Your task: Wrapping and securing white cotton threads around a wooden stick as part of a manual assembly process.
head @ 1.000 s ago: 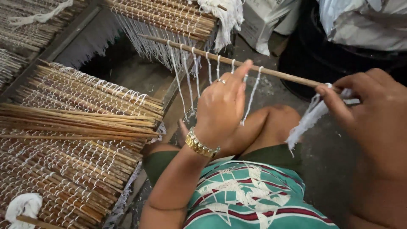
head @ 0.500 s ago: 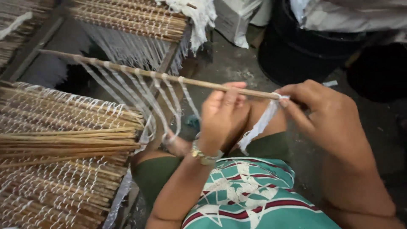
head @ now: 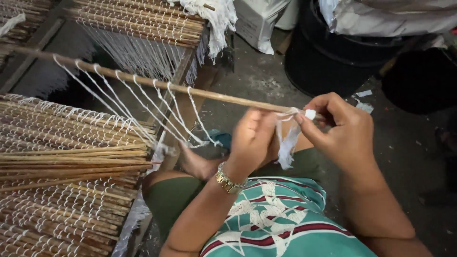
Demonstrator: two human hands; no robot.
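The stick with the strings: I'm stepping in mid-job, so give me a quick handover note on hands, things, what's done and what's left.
Left hand and right hand both pinch the white string at the near end of the stick.
The stick hangs above the woven mat, joined to it by six or so tied strings.
Done: those ties.
Left: the end tie, in hand, looks unfinished.

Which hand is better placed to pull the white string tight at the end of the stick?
Probably the right hand: its fingertips already pinch the white string at the stick end. The left hand grips the stick beside it, steadying it.
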